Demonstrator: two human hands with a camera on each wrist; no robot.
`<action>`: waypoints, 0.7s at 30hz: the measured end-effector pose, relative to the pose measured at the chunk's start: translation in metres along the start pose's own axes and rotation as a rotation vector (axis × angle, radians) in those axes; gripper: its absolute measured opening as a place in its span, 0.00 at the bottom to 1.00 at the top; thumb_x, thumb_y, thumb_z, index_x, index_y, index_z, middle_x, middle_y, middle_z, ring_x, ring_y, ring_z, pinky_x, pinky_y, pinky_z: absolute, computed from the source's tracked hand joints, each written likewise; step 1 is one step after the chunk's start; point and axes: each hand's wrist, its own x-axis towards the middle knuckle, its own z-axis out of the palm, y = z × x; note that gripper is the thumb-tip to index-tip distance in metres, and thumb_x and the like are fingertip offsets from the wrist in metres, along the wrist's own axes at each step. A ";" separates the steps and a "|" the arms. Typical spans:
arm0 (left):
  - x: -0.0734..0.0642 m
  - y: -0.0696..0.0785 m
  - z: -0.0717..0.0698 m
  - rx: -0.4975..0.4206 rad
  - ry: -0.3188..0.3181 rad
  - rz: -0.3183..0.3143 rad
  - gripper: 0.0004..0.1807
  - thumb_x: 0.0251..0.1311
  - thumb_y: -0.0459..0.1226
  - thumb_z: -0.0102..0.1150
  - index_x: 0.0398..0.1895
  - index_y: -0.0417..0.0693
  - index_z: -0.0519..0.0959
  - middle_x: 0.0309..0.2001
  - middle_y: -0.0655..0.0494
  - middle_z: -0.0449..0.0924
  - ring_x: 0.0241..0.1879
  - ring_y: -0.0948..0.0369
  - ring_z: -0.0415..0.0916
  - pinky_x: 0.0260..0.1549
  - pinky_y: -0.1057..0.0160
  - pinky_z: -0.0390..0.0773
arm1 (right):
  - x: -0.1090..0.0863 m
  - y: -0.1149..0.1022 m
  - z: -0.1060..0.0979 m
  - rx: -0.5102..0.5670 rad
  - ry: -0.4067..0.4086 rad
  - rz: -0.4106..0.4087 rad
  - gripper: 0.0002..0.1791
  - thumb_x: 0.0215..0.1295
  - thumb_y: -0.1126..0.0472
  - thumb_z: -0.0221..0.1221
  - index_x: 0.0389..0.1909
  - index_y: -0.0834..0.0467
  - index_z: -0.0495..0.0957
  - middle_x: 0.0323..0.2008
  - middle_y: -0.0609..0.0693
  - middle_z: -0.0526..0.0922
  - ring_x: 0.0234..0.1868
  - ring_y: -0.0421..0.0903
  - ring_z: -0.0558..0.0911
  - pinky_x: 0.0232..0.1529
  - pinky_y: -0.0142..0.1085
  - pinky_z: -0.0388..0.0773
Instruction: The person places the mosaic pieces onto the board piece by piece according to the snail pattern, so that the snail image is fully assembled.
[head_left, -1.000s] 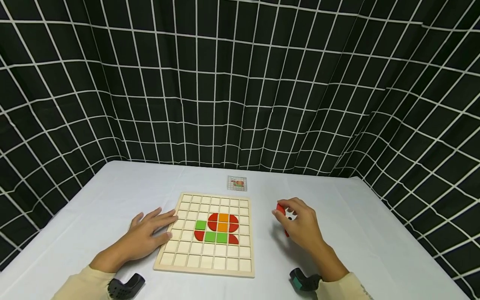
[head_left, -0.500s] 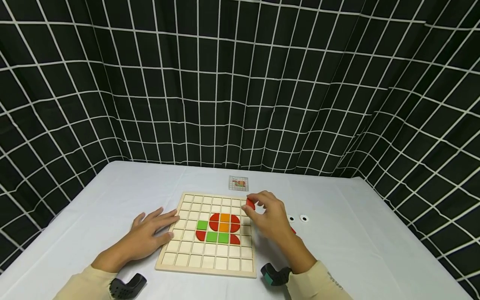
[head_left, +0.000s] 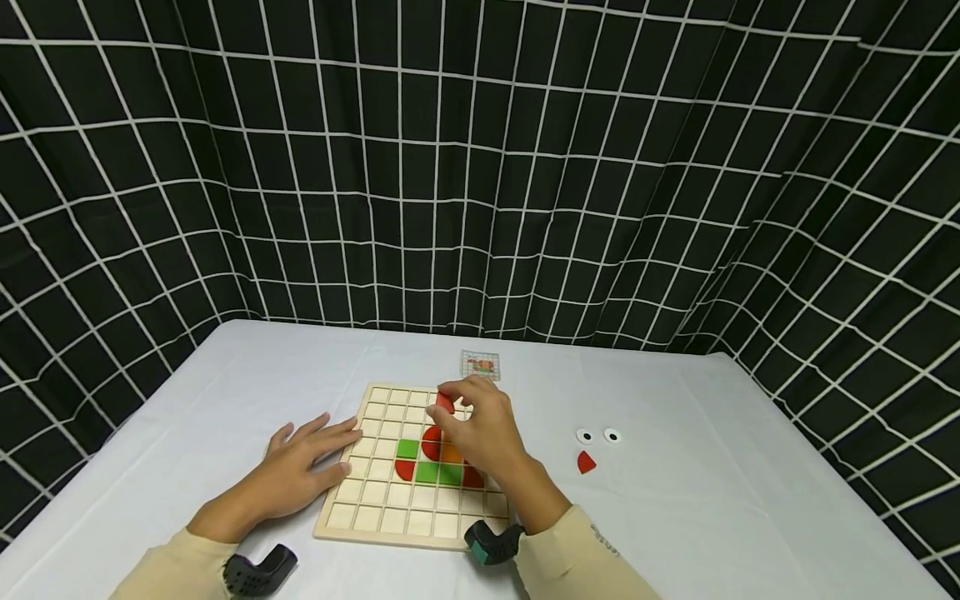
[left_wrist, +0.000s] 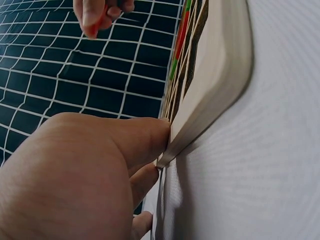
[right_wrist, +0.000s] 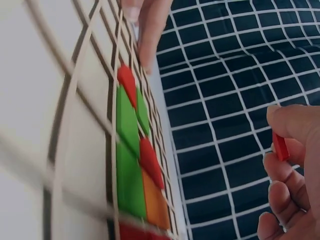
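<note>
A wooden grid board [head_left: 367, 493] lies on the white table, with red, green and orange tiles set in its middle squares. My left hand [head_left: 288, 471] rests along the board's left edge, fingers extended, with the thumb touching the frame in the left wrist view. Thumb and fingers of my right hand [head_left: 487, 429] pinch a red tile [head_left: 446, 402] above the upper part of the board. In the right wrist view that tile [right_wrist: 280, 146] is seen edge-on, raised off the grid. A green square tile [head_left: 407, 449] sits at the left of the pattern. My right hand covers some tiles on the right.
Right of the board lie two white eye discs [head_left: 612, 436] with black pupils and a red quarter-circle tile [head_left: 586, 462]. A small picture card [head_left: 480, 364] lies behind the board. A black curtain [head_left: 420, 208] with white grid lines stands around the table.
My right hand has carried the red tile leftward from beside the board to over its upper rows, uncovering the eye discs and the loose red tile. My left hand has stayed in place.
</note>
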 end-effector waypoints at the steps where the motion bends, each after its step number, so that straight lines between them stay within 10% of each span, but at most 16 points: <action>1: 0.000 0.000 -0.001 0.003 0.003 0.005 0.22 0.64 0.43 0.58 0.61 0.49 0.77 0.66 0.50 0.68 0.68 0.38 0.52 0.59 0.31 0.36 | 0.001 -0.001 0.004 0.004 0.000 -0.002 0.12 0.57 0.60 0.69 0.41 0.61 0.84 0.36 0.45 0.81 0.37 0.46 0.77 0.38 0.37 0.75; 21: -0.001 0.001 -0.005 0.014 -0.015 0.006 0.23 0.64 0.46 0.58 0.61 0.50 0.77 0.67 0.51 0.68 0.68 0.39 0.53 0.59 0.30 0.37 | 0.007 0.008 0.056 -0.022 -0.108 0.158 0.11 0.58 0.59 0.69 0.39 0.61 0.85 0.33 0.45 0.80 0.37 0.44 0.75 0.42 0.38 0.74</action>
